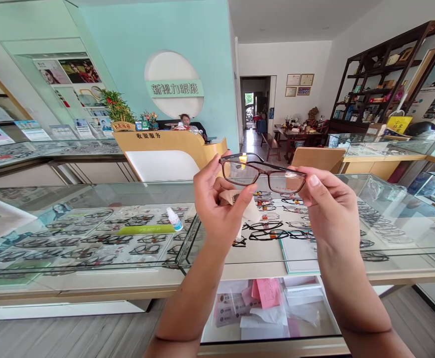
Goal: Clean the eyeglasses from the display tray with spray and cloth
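Raised above the glass counter is a pair of dark brown eyeglasses point(264, 172), held between my two hands with the lenses facing me. My left hand point(219, 201) is closed on the frame's left side and also has a beige cloth point(250, 206) tucked in its fingers, hanging below the lenses. At the other end, my right hand point(331, 204) pinches the right corner of the frame between thumb and fingers. Several rows of eyeglasses point(266, 234) lie inside the display case under my hands.
On the left glass case point(101, 191) stands a small white spray bottle point(174, 220). Below my arms, an open drawer point(337, 332) holds pink and white papers. A person point(185, 121) sits behind the wooden reception desk point(168, 135). Dark shelves point(380, 77) stand at the right.
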{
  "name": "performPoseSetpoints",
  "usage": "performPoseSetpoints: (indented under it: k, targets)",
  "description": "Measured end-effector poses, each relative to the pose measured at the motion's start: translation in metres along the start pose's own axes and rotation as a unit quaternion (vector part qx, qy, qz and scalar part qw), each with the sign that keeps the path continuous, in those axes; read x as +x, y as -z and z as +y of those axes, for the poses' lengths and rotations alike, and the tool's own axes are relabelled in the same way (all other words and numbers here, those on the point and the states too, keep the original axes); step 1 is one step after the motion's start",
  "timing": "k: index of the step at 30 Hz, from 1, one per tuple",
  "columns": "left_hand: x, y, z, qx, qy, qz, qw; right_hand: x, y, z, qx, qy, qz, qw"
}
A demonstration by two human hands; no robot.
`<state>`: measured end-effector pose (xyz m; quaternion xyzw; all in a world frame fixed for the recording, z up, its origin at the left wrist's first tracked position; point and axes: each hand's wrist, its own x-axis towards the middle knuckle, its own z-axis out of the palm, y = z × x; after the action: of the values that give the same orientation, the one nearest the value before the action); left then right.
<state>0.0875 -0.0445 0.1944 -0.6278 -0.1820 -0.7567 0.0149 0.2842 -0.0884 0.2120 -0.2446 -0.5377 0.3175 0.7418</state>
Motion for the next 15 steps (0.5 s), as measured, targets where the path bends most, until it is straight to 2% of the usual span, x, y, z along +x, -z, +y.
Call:
performPoseSetpoints:
  k: [6, 15]
  targets:
    - [0.0007, 0.0009, -0.0008, 0.005, -0.007, -0.004, 1.000, 0.0001, -0.0003, 0.0006, 0.009, -0.006, -0.004, 1.000]
    - [-0.0024, -0.0017, 0.0028, -0.006, 0.024, 0.006, 1.000, 0.0012, 0.0013, 0.0028, -0.004, -0.002, 0.001, 1.000]
